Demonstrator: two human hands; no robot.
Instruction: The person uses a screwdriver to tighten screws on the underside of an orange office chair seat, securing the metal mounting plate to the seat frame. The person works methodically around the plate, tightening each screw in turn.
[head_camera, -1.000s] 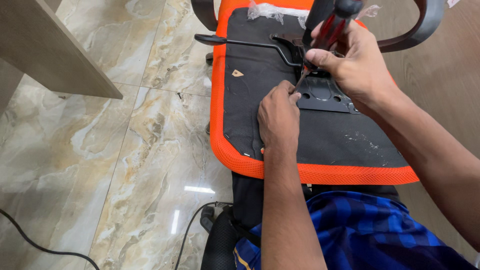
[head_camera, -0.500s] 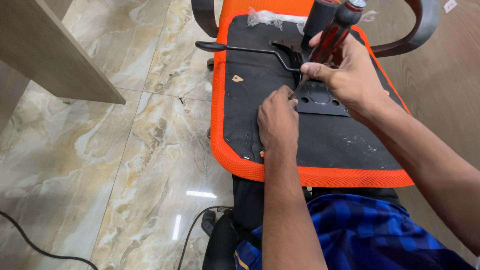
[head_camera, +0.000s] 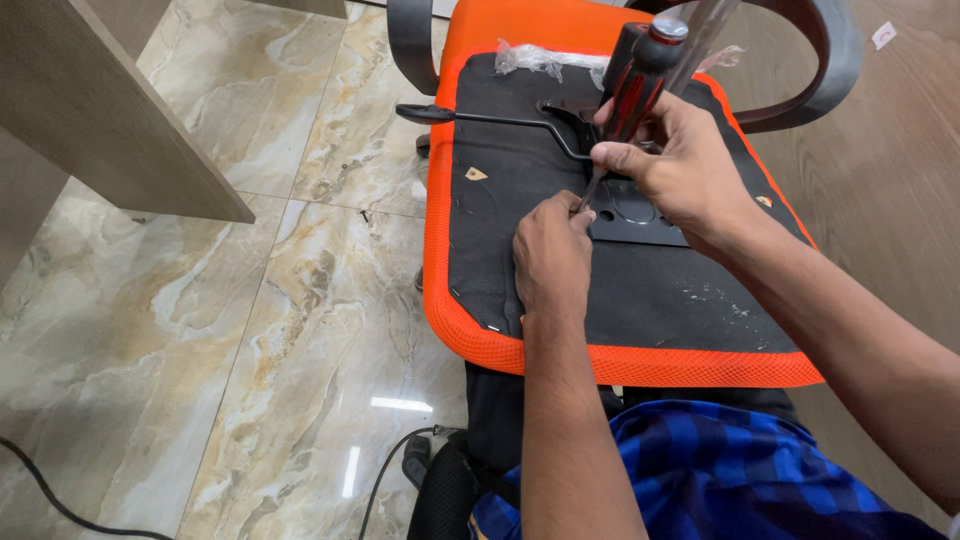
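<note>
two hands on one screwdriver, tip down at plate on upturned seat. right hand fingers wrapped on handle; left hand fingers pinch at tip. judged rigid, light; ribbed handle grips well, shaft slick. plate stiff, heavy.

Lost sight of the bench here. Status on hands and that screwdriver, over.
Right hand gripping the red-black screwdriver, tip down at the black metal plate. Left hand steadying at the tip on the upturned seat. Lever close by, not blocking.
</note>
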